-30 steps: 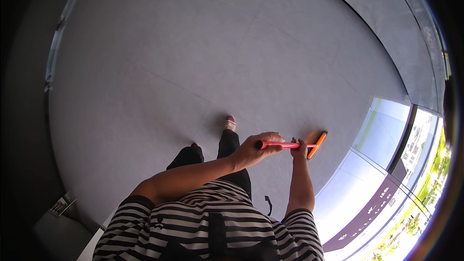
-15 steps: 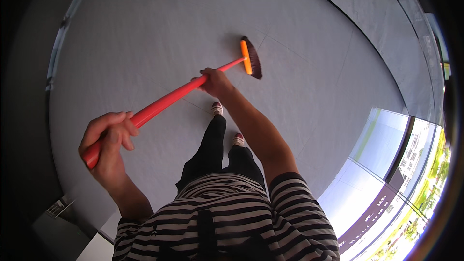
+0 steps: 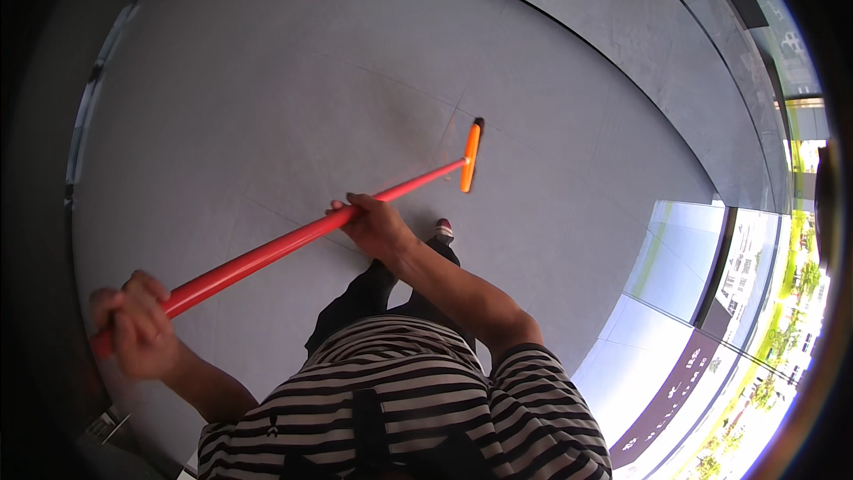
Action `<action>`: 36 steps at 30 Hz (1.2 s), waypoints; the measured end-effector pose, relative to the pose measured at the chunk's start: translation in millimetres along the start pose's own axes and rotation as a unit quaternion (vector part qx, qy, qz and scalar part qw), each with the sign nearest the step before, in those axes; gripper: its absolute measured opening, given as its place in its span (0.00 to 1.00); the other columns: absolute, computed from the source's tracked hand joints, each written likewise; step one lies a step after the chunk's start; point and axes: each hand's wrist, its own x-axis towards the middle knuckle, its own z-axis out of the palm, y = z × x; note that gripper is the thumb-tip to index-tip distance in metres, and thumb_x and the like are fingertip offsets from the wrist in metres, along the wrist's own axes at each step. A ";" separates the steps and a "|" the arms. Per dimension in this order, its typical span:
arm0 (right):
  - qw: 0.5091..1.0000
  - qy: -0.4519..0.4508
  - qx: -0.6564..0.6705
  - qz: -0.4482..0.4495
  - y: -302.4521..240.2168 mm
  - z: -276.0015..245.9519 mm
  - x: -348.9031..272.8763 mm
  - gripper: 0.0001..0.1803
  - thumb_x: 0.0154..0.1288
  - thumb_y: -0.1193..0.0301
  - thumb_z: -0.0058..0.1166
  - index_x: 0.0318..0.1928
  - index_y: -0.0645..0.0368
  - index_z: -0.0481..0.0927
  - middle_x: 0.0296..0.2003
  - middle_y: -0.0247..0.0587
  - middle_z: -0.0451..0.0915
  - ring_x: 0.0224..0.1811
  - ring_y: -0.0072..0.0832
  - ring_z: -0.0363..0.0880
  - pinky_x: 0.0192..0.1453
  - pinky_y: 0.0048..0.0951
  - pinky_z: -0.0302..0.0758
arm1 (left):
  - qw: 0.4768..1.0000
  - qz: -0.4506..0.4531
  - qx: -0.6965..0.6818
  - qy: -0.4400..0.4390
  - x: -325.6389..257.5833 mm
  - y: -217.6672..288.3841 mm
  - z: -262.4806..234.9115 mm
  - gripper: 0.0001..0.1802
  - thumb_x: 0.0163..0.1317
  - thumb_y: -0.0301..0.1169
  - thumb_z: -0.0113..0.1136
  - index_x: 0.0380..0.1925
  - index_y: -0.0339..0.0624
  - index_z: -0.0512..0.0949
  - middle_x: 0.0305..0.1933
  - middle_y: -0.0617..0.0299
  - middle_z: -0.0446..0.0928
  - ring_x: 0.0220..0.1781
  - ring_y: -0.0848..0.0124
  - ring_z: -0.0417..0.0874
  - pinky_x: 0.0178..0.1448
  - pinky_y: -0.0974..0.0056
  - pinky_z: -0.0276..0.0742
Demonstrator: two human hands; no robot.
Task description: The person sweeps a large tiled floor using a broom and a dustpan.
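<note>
A broom (image 3: 258,258) with a long red handle slants across the view, from the lower left up to its orange head over the grey floor. Around the upper end of the handle my left hand (image 3: 140,327) is closed, slightly blurred. Farther down the handle, nearer the head, my right hand (image 3: 375,228) grips it with the thumb lying along the top. The broom's head lies beyond my feet, a little to the right, with dark bristles showing at its far end; most of the bristles are hidden beneath the orange block.
Grey tiled floor (image 3: 293,124) spreads around me, with thin joint lines. My shoe (image 3: 444,229) stands close to the broom head. A dark seam curves along the far right, beside a bright glass wall (image 3: 671,258). A dark wall (image 3: 40,169) edges the left.
The broom head has come closer to my feet and tilted. Both hands have shifted with the handle, my left hand down and leftward, my right hand slightly nearer. My leading foot has moved.
</note>
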 end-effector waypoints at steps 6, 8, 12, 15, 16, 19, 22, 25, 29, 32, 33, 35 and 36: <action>0.950 0.219 0.169 -0.148 -162.8 -244.5 -41.0 0.06 0.56 0.80 0.43 0.35 0.68 0.65 0.30 0.49 0.73 0.37 0.40 0.73 0.51 0.40 0.72 | 0.851 -0.436 -0.184 -0.227 -47.4 -146.9 191.1 0.14 0.59 0.29 0.51 0.42 0.32 0.74 0.36 0.52 0.79 0.45 0.66 0.77 0.53 0.61 0.69; 0.910 0.298 0.211 -0.197 -208.2 -331.8 -74.0 0.05 0.55 0.81 0.43 0.33 0.68 0.64 0.31 0.51 0.72 0.36 0.39 0.73 0.49 0.37 0.73 | 0.780 -0.501 -0.192 -0.322 -74.2 -165.1 262.4 0.13 0.59 0.31 0.55 0.42 0.38 0.75 0.41 0.57 0.78 0.45 0.71 0.77 0.52 0.68 0.69; 0.864 0.374 0.244 -0.232 -268.5 -378.7 -114.6 0.06 0.53 0.80 0.44 0.33 0.70 0.65 0.24 0.44 0.70 0.27 0.33 0.73 0.37 0.29 0.80 | 0.705 -0.525 -0.214 -0.427 -90.9 -176.6 359.0 0.15 0.59 0.33 0.57 0.44 0.40 0.74 0.43 0.63 0.76 0.45 0.76 0.75 0.50 0.72 0.70; 0.857 0.379 0.247 -0.247 -311.8 -374.7 -118.2 0.03 0.52 0.81 0.45 0.29 0.67 0.66 0.23 0.42 0.70 0.28 0.33 0.73 0.42 0.31 0.79 | 0.727 -0.480 -0.228 -0.435 -54.0 -166.3 403.9 0.16 0.59 0.31 0.57 0.46 0.38 0.73 0.43 0.62 0.76 0.46 0.75 0.75 0.51 0.71 0.70; 0.873 0.370 0.228 -0.221 -283.0 -374.0 -111.2 0.04 0.53 0.81 0.45 0.30 0.67 0.66 0.23 0.42 0.70 0.29 0.34 0.74 0.44 0.33 0.78 | 0.748 -0.474 -0.232 -0.403 -60.5 -158.6 387.6 0.16 0.59 0.31 0.56 0.46 0.38 0.73 0.43 0.62 0.76 0.46 0.75 0.75 0.50 0.71 0.70; 0.949 0.233 0.138 -0.161 -331.0 -289.8 -54.8 0.08 0.57 0.79 0.44 0.35 0.69 0.62 0.29 0.50 0.71 0.35 0.38 0.74 0.44 0.34 0.77 | 0.773 -0.481 -0.201 -0.362 26.3 -152.7 390.8 0.12 0.58 0.25 0.54 0.43 0.34 0.73 0.33 0.60 0.78 0.41 0.72 0.78 0.48 0.70 0.72; 0.988 0.119 0.076 -0.063 -322.2 -161.8 13.1 0.11 0.61 0.76 0.42 0.40 0.71 0.62 0.35 0.56 0.73 0.41 0.44 0.75 0.46 0.40 0.77 | 0.884 -0.371 -0.141 -0.246 94.9 -148.0 331.0 0.11 0.56 0.21 0.49 0.39 0.30 0.74 0.20 0.58 0.73 0.27 0.68 0.78 0.44 0.62 0.75; 0.998 0.065 -0.006 -0.009 -297.2 -48.1 67.8 0.10 0.62 0.75 0.42 0.39 0.72 0.63 0.34 0.55 0.73 0.36 0.43 0.77 0.37 0.38 0.82 | 0.964 -0.186 -0.032 -0.188 160.6 -104.2 294.8 0.13 0.56 0.23 0.42 0.39 0.29 0.72 0.12 0.62 0.66 0.18 0.70 0.71 0.44 0.57 0.74; 0.991 -0.058 -0.026 0.118 -227.9 75.3 123.0 0.07 0.60 0.77 0.44 0.36 0.70 0.64 0.32 0.50 0.71 0.35 0.40 0.78 0.36 0.36 0.82 | 0.976 -0.016 0.155 -0.152 179.8 -39.5 278.3 0.15 0.56 0.22 0.38 0.41 0.31 0.71 0.11 0.64 0.65 0.17 0.73 0.70 0.40 0.59 0.74; 0.982 -0.104 -0.041 0.155 -210.3 106.3 136.5 0.06 0.59 0.78 0.45 0.34 0.67 0.64 0.31 0.48 0.70 0.33 0.37 0.77 0.38 0.35 0.82 | 0.932 0.070 0.216 -0.282 186.1 -14.5 278.1 0.14 0.58 0.23 0.36 0.39 0.32 0.71 0.11 0.64 0.65 0.17 0.74 0.70 0.39 0.61 0.74; 0.975 -0.138 -0.037 0.169 -202.6 116.4 127.9 0.06 0.60 0.77 0.46 0.35 0.66 0.65 0.31 0.47 0.71 0.34 0.37 0.77 0.39 0.34 0.81 | 0.910 0.092 0.233 -0.330 184.8 -2.9 274.8 0.13 0.58 0.24 0.36 0.37 0.32 0.71 0.12 0.65 0.65 0.17 0.74 0.70 0.39 0.61 0.74; 0.968 -0.168 -0.041 0.182 -193.5 132.1 96.0 0.06 0.61 0.76 0.46 0.35 0.66 0.66 0.32 0.47 0.72 0.36 0.36 0.77 0.41 0.33 0.80 | 0.938 0.130 0.175 -0.270 173.0 24.2 238.5 0.17 0.59 0.28 0.36 0.12 0.42 0.67 0.13 0.67 0.65 0.18 0.75 0.66 0.29 0.65 0.67; 0.967 -0.166 -0.051 0.184 -192.5 141.9 73.6 0.06 0.61 0.75 0.46 0.35 0.66 0.66 0.32 0.47 0.72 0.36 0.36 0.77 0.43 0.33 0.80 | 0.946 0.155 0.160 -0.236 170.6 35.4 218.9 0.15 0.59 0.28 0.36 0.16 0.41 0.67 0.13 0.67 0.64 0.17 0.75 0.65 0.29 0.65 0.67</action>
